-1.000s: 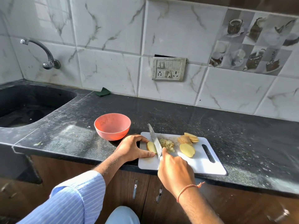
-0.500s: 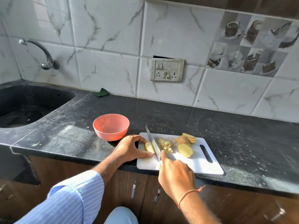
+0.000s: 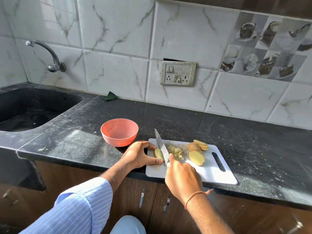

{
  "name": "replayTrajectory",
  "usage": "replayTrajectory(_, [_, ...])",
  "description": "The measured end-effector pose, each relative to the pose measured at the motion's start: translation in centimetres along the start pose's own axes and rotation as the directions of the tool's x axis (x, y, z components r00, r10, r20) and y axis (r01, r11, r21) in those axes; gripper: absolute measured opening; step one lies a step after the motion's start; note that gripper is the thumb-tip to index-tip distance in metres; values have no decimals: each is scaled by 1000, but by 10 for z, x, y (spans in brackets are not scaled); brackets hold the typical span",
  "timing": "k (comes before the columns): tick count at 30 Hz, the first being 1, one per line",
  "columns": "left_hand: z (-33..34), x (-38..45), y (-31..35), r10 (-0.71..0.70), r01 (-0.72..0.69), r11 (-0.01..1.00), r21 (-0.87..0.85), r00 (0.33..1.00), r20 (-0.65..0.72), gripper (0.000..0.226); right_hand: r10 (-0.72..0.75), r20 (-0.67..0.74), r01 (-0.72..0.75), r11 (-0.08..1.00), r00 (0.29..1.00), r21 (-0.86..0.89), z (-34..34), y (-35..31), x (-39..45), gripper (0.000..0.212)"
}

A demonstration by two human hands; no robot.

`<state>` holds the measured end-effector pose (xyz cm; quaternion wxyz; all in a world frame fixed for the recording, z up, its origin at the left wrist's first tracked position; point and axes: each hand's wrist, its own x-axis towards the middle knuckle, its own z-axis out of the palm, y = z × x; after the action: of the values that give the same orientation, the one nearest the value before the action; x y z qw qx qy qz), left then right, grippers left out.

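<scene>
Black countertop (image 3: 185, 125) carries the white cutting board (image 3: 211, 173) right at its front edge, where a hard stroke might push it off. Open room lies to the board's right. The right hand (image 3: 182, 176) grips the knife (image 3: 161, 146). Its blade stands just beside the left hand (image 3: 136, 154), which pinches the potato piece (image 3: 157, 153) at the board's left edge, so a slip could nick a finger.

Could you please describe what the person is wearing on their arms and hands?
The left hand is bare; its arm wears a light blue sleeve with fine pale stripes, ending mid-forearm. The right hand is bare, with a thin orange thread knotted around the wrist and no sleeve in view.
</scene>
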<state>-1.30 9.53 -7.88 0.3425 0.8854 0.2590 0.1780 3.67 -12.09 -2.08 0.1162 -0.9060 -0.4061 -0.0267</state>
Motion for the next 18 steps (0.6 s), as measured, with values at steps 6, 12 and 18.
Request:
replayTrajectory(6, [-2,1,0,5,-5,1000,17,1000,6,74,5,6,-5,1000,1000,-2,0,-5,14,27])
replayTrajectory(12, [-2,0,-1,35,-35,999,34,999,-1,68,-26,73,35,992,997,-125,-3,5,-16,59])
replayTrajectory(18, [-4,-2,-5,81,-81,995,49,997,5,80,-12,4,12,1000,1000,-27,-4,9,-16,52])
